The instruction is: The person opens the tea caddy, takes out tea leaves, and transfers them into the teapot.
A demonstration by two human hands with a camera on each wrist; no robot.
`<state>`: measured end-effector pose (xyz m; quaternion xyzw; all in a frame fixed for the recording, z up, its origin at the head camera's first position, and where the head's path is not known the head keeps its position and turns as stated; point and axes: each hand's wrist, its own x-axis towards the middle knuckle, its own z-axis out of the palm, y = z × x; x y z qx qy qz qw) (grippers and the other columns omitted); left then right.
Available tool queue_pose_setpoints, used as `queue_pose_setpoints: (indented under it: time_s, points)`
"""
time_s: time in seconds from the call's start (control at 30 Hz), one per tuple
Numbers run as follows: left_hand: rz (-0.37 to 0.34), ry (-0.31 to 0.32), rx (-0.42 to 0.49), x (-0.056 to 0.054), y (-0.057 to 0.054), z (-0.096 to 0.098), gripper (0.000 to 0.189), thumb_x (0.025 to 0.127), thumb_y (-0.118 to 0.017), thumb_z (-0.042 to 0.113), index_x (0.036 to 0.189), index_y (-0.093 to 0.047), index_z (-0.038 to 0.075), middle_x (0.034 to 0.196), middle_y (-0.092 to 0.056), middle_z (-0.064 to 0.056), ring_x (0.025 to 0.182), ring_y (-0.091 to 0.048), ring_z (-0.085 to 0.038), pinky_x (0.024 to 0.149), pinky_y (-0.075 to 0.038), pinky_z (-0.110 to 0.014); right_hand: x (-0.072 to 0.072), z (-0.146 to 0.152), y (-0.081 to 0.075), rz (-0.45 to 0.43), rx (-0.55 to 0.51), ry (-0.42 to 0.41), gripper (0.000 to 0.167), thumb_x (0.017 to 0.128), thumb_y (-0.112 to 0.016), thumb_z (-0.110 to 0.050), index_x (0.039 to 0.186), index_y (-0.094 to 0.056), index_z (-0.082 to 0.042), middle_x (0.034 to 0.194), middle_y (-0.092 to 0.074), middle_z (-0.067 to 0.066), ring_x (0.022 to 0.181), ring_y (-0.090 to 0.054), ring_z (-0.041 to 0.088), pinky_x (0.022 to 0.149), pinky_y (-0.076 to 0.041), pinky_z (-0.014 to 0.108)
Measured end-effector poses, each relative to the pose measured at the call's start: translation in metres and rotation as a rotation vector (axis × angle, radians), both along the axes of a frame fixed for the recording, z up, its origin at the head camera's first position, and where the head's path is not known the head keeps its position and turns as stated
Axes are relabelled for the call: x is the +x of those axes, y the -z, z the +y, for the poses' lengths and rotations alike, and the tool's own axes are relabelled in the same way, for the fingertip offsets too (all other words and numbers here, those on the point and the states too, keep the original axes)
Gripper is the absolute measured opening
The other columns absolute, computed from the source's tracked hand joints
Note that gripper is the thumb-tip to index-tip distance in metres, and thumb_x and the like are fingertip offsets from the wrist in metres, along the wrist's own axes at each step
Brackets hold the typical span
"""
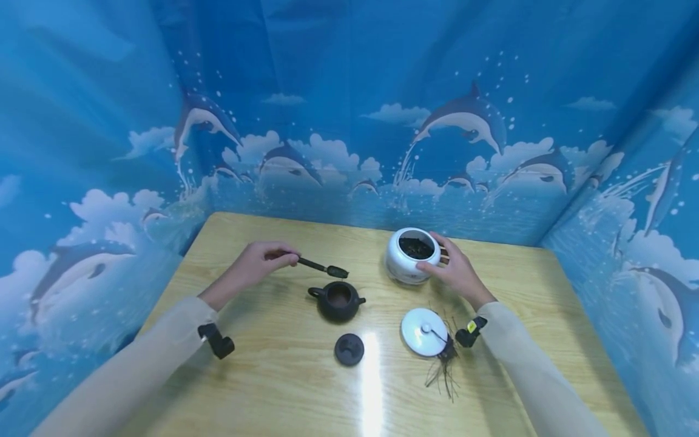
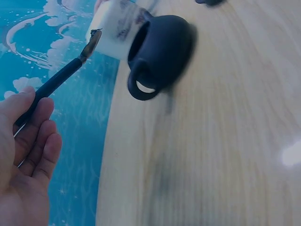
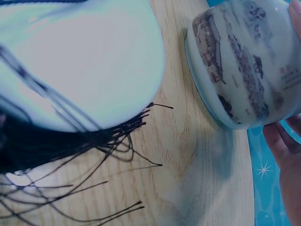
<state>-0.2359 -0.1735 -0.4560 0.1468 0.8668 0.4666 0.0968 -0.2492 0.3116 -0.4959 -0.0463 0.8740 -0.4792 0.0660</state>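
Observation:
My left hand [image 1: 261, 262] pinches the dark handle of a tea scoop [image 1: 314, 264] between thumb and fingers. The scoop's tip carries dark tea leaves [image 2: 95, 34] and hangs just behind and above the mouth of a black teapot [image 1: 338, 303]. The uncovered teapot stands on the table, handle to the left, spout to the right. At the right, my right hand [image 1: 455, 267] grips a white ceramic jar [image 1: 401, 267] by its right side, thumb near the rim. Dark tea leaves [image 1: 416, 247] lie inside the jar. A printed landscape [image 3: 244, 61] decorates the jar's wall.
In front of the teapot lies its round black lid [image 1: 349, 350]. The jar's white lid [image 1: 420, 332] rests near my right wrist, with a dark stringy tassel [image 1: 448, 358] beside it. A dolphin-printed blue curtain [image 1: 338, 109] surrounds the wooden table [image 1: 273, 382] at the back and sides.

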Motion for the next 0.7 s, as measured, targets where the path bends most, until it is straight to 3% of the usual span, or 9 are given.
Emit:
queue_pose_setpoints:
  time_s: [0.13,0.33,0.5,0.7]
  points:
    - [-0.003,0.010,-0.042,0.005,0.006,-0.005,0.038,0.107,-0.071,0.045,0.133,-0.078,0.018,0.122,-0.080,-0.002,0.113,-0.075,-0.028,0.096,-0.064,-0.047,-0.001,0.000,0.001,-0.002,-0.007,-0.001,0.109,0.092,-0.084,-0.058,0.175,-0.024,-0.022,0.178,-0.028,0.016,0.158,-0.040,0.046,0.126,-0.041,0.062]
    - [0.093,0.082,-0.107,0.008,0.010,-0.004,0.033,0.106,-0.074,0.038,0.130,-0.079,0.017,0.120,-0.080,0.001,0.108,-0.073,-0.017,0.094,-0.063,-0.044,-0.001,0.000,0.001,0.005,-0.012,-0.004,0.109,0.092,-0.085,-0.056,0.175,-0.024,-0.021,0.178,-0.029,0.016,0.158,-0.040,0.046,0.126,-0.041,0.062]
    - [0.146,0.107,-0.151,0.012,0.008,0.000,0.030,0.105,-0.075,0.032,0.131,-0.080,0.017,0.119,-0.080,0.003,0.106,-0.073,-0.013,0.094,-0.063,-0.045,-0.001,-0.002,0.000,0.012,-0.009,-0.008,0.107,0.093,-0.085,-0.054,0.175,-0.025,-0.020,0.177,-0.030,0.017,0.157,-0.041,0.046,0.126,-0.041,0.062]
    - [0.232,0.136,-0.139,0.014,0.006,0.002,0.028,0.104,-0.077,0.027,0.129,-0.080,0.017,0.115,-0.080,0.004,0.104,-0.072,-0.013,0.089,-0.061,-0.035,-0.001,-0.001,0.001,0.009,-0.008,0.002,0.107,0.093,-0.085,-0.055,0.175,-0.025,-0.021,0.176,-0.031,0.018,0.157,-0.041,0.046,0.126,-0.041,0.062]
